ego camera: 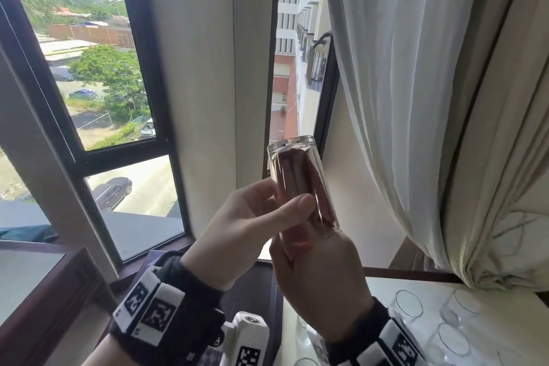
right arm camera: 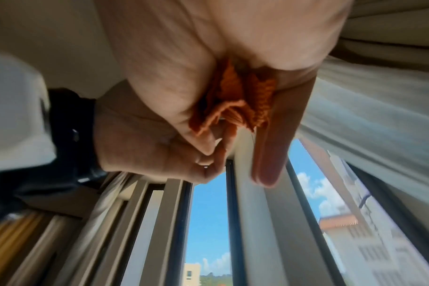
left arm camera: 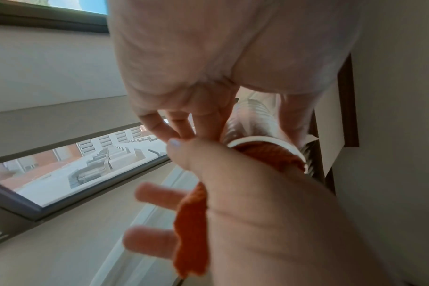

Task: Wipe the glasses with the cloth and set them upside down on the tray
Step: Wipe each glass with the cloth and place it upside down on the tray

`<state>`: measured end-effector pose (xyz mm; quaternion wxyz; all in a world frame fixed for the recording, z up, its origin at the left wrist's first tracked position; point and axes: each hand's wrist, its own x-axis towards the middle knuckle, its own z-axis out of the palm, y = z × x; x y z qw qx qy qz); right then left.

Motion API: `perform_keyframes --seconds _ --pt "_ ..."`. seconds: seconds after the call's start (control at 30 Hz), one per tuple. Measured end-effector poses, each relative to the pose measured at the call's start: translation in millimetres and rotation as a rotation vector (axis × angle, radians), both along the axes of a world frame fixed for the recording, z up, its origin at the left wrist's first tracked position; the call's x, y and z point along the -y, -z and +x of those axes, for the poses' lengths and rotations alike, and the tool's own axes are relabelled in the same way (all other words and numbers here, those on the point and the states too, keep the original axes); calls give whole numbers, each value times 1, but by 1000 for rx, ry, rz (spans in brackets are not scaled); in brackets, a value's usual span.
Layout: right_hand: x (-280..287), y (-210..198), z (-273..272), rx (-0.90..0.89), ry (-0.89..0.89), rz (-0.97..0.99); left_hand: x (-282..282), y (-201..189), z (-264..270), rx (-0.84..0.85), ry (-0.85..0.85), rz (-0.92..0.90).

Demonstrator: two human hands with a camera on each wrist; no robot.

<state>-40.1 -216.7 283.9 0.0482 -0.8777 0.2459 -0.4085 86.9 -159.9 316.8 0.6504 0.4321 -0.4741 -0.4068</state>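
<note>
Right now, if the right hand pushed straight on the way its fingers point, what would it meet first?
The closed base of the glass. The right hand has fingers and orange cloth inside it, pointing up toward the base; how near they are is unclear. The left hand grips the glass.

The glass [ego camera: 300, 184] I hold is clear — my cloth [left arm camera: 191, 230] shows through it reddish, though on its own it is bright orange, waffle-textured. My wristbands [ego camera: 160, 306] are black with black-and-white square markers — the curtain [ego camera: 416, 83] beside me is white.
</note>
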Motion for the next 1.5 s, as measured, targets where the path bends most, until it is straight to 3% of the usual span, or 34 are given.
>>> perform_keyframes --seconds 0.03,0.1,0.2,0.27,0.33,0.4,0.47,0.5,0.53,0.6,0.67,0.73,0.77,0.83,0.87,0.9,0.97,1.0,1.07,1.13,1.17,1.27,1.33,1.4,1.5 --pt "-2 2 0 21 -21 57 1 0 2 18 12 -1" --pt "-9 -3 2 125 -98 406 1 2 7 31 53 13" --pt "-20 -21 2 353 -557 1079 0 6 13 -119 169 43" --pt "-25 -30 2 425 -788 1233 -1 6 16 -194 209 37" --pt "-19 -26 4 452 -728 1268 1 3 14 -149 156 50" --pt "-6 -9 6 336 -440 1030 4 -3 10 -48 5 91" --pt "8 1 8 39 -145 406 7 -2 6 91 -142 128" --pt "12 7 10 -112 -50 183 7 -2 3 143 -200 139" --pt "15 11 11 -159 -7 84 7 -1 1 166 -231 136" --pt "13 9 11 -69 -17 119 6 2 -1 116 -175 74" --pt "4 4 12 197 -192 522 6 9 5 5 -33 49" --pt "-12 -12 11 389 -536 1029 6 16 12 -118 96 86" --pt "-15 -15 10 451 -638 1147 7 19 13 -162 131 113" --pt "-9 -6 12 496 -644 1233 9 21 13 -131 106 166" --pt "-2 3 13 483 -568 1224 12 21 11 -75 48 191" --pt "6 12 13 402 -440 1098 15 21 9 -14 -28 211" --pt "23 26 13 78 -110 496 20 21 7 91 -180 245" --pt "29 33 12 -105 -27 254 21 20 4 139 -243 267" --pt "30 34 15 -218 33 54 23 19 1 211 -308 277" --pt "20 20 17 -132 -20 231 23 20 3 190 -233 248" --pt "17 13 17 -10 -87 445 22 20 5 135 -158 232" --pt "5 -2 8 403 -621 1192 14 18 13 -104 41 209" --pt "-4 -9 5 660 -963 1490 12 22 16 -240 181 184" --pt "-10 -10 7 856 -1207 1687 13 25 15 -307 294 140" --pt "-9 -14 9 912 -1195 1661 15 31 11 -334 272 85"
